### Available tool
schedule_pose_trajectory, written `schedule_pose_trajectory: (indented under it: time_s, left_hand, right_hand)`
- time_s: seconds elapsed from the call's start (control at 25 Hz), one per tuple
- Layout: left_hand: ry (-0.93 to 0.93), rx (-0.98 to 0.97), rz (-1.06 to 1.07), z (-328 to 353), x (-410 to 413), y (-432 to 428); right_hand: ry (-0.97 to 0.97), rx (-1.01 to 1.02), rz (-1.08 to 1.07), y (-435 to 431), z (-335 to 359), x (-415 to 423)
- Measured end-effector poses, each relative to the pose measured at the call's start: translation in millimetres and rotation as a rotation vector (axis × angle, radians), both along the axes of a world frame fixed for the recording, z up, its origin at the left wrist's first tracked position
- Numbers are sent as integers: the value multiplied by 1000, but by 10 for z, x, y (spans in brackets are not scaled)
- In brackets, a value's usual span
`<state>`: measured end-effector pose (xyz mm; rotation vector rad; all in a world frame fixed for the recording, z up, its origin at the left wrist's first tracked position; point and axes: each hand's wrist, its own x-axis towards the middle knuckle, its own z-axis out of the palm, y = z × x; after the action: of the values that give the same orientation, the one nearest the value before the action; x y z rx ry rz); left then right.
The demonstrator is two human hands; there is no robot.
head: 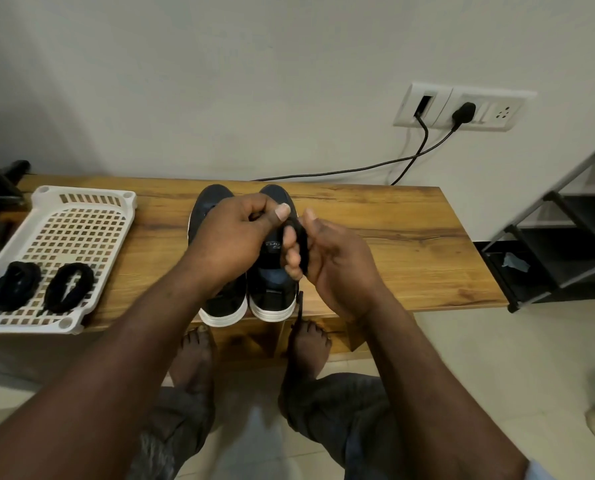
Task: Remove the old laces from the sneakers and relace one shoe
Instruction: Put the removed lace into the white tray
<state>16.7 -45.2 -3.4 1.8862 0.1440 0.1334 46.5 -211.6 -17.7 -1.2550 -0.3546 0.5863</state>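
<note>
**Both hands on one black lace, above the pair of sneakers**

Your two forearms (123, 355) fill the near part of the view and reach out over your two bare feet (195, 344) on the floor. Beneath your grip runs the long wooden bench (386, 244), the largest thing here.

Well to the left of your grip, one white slotted tray (81, 216) sits on the bench. It holds two coiled laces (69, 287), both black, side by side at its near end and not touching.

Directly under your hands stand two dark sneakers (275, 282) with white soles, side by side, toes toward the wall and heels at the near edge of the bench. No lacing shows on what your hands leave visible.

Your left hand (233, 233) is curled, and its thumb and fingers pinch one end of the lace (301, 247). Your right hand (337, 268), just beside it, has its fingers bent round the bunched middle of that lace. A loose tail hangs from the grip past the heel of the right-hand sneaker.

Beyond and to the right of your grip, one wall socket plate (462, 107) has two black cables (424, 140) running down behind the bench. Far right stands one black rack (559, 254).
</note>
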Motion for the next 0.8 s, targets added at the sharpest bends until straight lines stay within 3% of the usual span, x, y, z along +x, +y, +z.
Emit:
schedule_pose_trajectory:
  time_s: [0.08, 0.16, 0.28, 0.36, 0.44, 0.6, 0.68, 0.8]
  left_hand:
    - [110, -110, -77, 3, -21, -34]
    - [166, -83, -122, -38, -29, -58]
    - [205, 78, -227, -106, -57, -73]
    - [180, 151, -260, -99, -71, -99]
    - [105, 135, -239, -41, -74, -94]
    - [-60, 109, -104, 48, -51, -32]
    - [-86, 101, -31, 60, -51, -18]
    - [-99, 145, 113, 29, -21, -4]
  right_hand:
    - [140, 271, 26, -25, 47, 21]
    - [180, 487, 8, -49, 90, 60]
    - [103, 574, -80, -34, 75, 105]
    - [-18, 411, -189, -2, -10, 127]
    - [-167, 111, -269, 29, -93, 103]
    - [-290, -348, -122, 20, -117, 18]
    - [-268, -377, -21, 33, -121, 0]
    - [-138, -246, 12, 58, -101, 9]
